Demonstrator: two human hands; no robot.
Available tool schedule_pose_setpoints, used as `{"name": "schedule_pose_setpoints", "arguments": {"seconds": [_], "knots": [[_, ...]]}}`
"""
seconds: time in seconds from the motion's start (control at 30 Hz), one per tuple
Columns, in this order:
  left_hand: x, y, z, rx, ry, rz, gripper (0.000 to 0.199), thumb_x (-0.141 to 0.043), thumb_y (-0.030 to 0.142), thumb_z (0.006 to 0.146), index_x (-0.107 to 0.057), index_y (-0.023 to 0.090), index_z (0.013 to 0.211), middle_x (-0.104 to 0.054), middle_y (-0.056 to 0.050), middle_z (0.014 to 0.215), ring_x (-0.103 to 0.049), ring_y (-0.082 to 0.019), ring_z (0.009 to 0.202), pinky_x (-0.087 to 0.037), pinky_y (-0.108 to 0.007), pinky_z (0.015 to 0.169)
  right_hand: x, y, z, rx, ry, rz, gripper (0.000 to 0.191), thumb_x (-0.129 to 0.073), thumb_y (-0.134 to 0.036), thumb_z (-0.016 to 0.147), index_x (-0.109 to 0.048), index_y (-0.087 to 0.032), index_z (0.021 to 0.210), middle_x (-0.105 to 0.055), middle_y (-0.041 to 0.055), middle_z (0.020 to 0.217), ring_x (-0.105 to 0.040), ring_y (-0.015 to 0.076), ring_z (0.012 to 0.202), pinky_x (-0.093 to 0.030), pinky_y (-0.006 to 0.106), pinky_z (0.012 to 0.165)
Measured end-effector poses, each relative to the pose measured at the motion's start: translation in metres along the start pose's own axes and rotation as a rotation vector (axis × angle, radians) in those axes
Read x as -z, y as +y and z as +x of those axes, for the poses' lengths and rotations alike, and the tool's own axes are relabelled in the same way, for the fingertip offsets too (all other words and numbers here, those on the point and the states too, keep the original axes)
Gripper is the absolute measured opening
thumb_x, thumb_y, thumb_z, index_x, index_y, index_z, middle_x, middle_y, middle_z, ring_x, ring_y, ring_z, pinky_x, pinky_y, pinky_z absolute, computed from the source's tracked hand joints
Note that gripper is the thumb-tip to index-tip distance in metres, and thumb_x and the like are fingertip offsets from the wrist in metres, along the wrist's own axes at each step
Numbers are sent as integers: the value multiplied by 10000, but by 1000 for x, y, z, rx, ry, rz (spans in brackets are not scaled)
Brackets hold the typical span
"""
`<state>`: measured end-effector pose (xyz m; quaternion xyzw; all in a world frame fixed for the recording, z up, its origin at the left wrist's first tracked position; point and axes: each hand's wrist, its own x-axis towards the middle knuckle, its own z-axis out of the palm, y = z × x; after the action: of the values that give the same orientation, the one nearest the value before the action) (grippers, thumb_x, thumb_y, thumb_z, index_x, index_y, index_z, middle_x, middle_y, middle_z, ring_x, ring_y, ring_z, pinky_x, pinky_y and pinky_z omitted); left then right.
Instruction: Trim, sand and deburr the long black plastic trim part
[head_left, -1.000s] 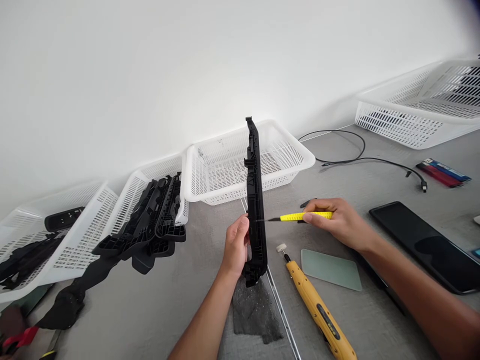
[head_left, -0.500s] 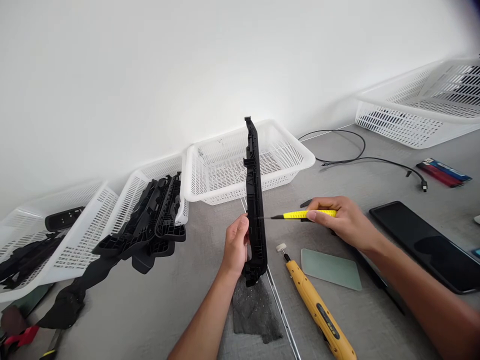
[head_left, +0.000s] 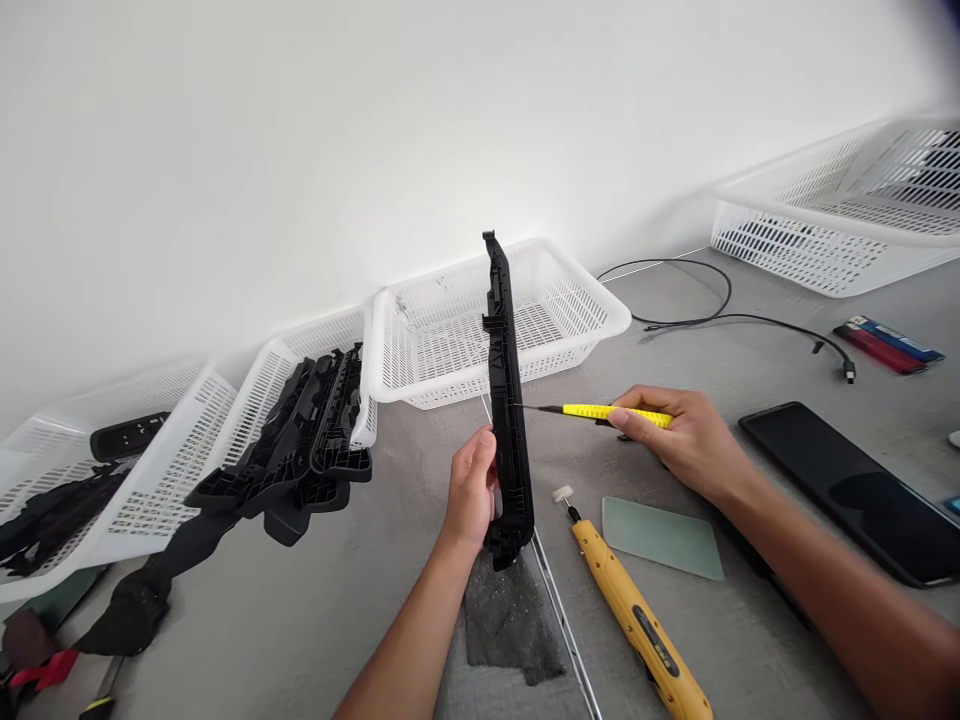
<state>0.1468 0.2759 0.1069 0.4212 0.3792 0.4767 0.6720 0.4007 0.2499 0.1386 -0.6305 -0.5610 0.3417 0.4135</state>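
One black part (head_left: 510, 400): long, narrow, ribbed, nearly upright
Left hand (head_left: 471, 490): grips it, more length above the hand
Right hand (head_left: 682, 435): grips yellow tool (head_left: 589, 411)

no readable text, labels, brands or numbers

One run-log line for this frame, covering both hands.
left hand: grips black plastic part, upright | right hand: holds yellow-handled tool, tip at the part | beyond: white basket
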Motion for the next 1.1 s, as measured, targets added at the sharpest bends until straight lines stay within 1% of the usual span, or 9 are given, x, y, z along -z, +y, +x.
{"name": "schedule_pose_setpoints", "arguments": {"seconds": [0.03, 0.1, 0.37, 0.53, 0.67, 0.8, 0.9, 1.03, 1.1], "knots": [[0, 0, 0, -2, 2, 1, 482, -758, 641, 914, -675, 180, 802, -465, 38, 679, -394, -120, 609, -373, -244, 565, 0, 0, 0, -2, 24, 7, 543, -713, -763, 821, -718, -231, 714, -526, -9, 600, -398, 160, 569, -273, 318, 560], [1, -1, 0, -7, -1, 10, 473, -743, 634, 929, -676, 181, 807, -465, 40, 680, -389, -120, 609, -373, -245, 573, 1, -1, -1, 11, 7, 18, 534, -707, -748, 829, -699, -233, 690, -517, -10, 591, -392, 160, 565, -267, 318, 560], [3, -4, 2, -8, 31, -32, 469, -763, 635, 911, -736, 168, 902, -524, 24, 723, -434, -121, 628, -398, -239, 573, 3, 9, 1, 37, -259, 22, 503, -729, -684, 824, -675, -216, 648, -488, -23, 593, -399, 150, 586, -274, 303, 574], [2, -4, 2, -11, 40, -42, 470, -770, 637, 903, -712, 172, 865, -510, 28, 712, -424, -119, 621, -393, -237, 563, 3, 12, 2, 42, -191, 0, 479, -710, -680, 846, -717, -219, 716, -503, -24, 610, -398, 153, 598, -270, 305, 584], [2, -4, 2, -9, 47, -40, 456, -777, 625, 904, -716, 173, 891, -511, 27, 725, -433, -121, 637, -402, -235, 574, 3, 12, 1, 40, -270, 3, 506, -719, -688, 845, -687, -216, 666, -490, -23, 609, -403, 155, 603, -275, 308, 588], [3, -3, 2, -4, 35, -35, 468, -768, 635, 909, -698, 174, 868, -512, 27, 722, -435, -120, 642, -400, -230, 579, 3, 12, 2, 36, -229, -11, 528, -670, -714, 873, -698, -217, 699, -484, -22, 619, -403, 157, 612, -272, 309, 593], [3, -3, 2, -7, 31, -31, 470, -769, 638, 909, -700, 175, 861, -488, 33, 710, -415, -117, 629, -376, -228, 558, 3, 11, 3, 30, -269, -4, 546, -684, -726, 855, -675, -213, 668, -468, -23, 605, -390, 153, 603, -264, 309, 587], [3, -3, 2, -9, 37, -34, 484, -774, 651, 897, -702, 174, 851, -481, 33, 712, -408, -115, 622, -380, -232, 559, 4, 11, 3, 32, -217, -3, 532, -666, -718, 875, -688, -216, 701, -493, -18, 617, -397, 157, 609, -271, 312, 589], [3, -3, 2, -9, 35, -33, 476, -766, 645, 906, -707, 175, 863, -492, 31, 721, -416, -117, 633, -391, -233, 574, 4, 11, 3, 30, -243, 5, 532, -672, -711, 874, -676, -216, 681, -470, -23, 606, -381, 153, 601, -267, 312, 585]]}}
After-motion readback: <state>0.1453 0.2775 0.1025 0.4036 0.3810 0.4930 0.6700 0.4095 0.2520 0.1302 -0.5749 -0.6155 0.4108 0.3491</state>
